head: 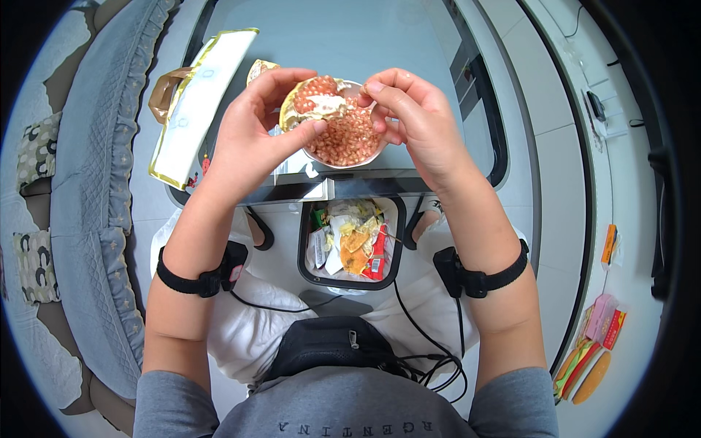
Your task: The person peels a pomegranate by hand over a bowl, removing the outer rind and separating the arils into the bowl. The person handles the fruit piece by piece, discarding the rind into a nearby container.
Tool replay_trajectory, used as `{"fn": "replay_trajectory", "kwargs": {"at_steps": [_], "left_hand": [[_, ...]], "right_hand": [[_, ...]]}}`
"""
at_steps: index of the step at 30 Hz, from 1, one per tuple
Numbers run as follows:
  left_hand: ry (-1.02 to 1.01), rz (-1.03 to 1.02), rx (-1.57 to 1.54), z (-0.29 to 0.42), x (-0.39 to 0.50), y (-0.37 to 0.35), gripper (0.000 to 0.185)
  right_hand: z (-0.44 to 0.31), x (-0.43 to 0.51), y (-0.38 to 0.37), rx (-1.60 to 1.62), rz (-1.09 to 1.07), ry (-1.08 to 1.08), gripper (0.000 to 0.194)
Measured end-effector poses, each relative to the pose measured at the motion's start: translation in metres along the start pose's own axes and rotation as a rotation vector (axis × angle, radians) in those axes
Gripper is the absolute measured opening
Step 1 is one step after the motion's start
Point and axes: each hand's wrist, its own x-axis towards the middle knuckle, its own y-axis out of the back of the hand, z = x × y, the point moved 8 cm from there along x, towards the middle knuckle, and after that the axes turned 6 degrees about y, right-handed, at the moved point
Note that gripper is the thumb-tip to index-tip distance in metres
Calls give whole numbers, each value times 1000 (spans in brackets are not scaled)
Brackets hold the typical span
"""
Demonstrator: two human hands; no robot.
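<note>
My left hand grips a chunk of pomegranate with yellowish rind, pale membrane and pink seeds, over the left side of a white bowl. Loose pomegranate seeds fill much of the bowl. Above its right edge is my right hand, thumb and index finger pinched together; a small bit, perhaps a seed, shows at the fingertips. Another pomegranate piece lies on the glass table behind my left hand.
A glass-topped table with a dark rim holds the bowl. On its left stands a white and gold paper bag. Below the near edge is a waste bin with peel and wrappers. Black cables hang by my right leg. A sofa stands left.
</note>
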Motion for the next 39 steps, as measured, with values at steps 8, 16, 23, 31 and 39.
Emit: {"fn": "replay_trajectory", "kwargs": {"at_steps": [8,16,23,31,39], "left_hand": [[115,44,-220,-8,2,10,57],[186,10,-366,-12,1,-2,56],[173,41,-485,-13,5,-10,56],[214,-85,-640,-14,4,-20,52],[143,54,-235,-13,2,-18,50]], "right_hand": [[2,-3,0,-191,20,27,23],[-11,-1,-8,-78,72,213,31],[-3,-1,-7,31,155,141,33],[-3,0,-7,25,94,97,28],[4,1,-12,32,99,88,24]]}}
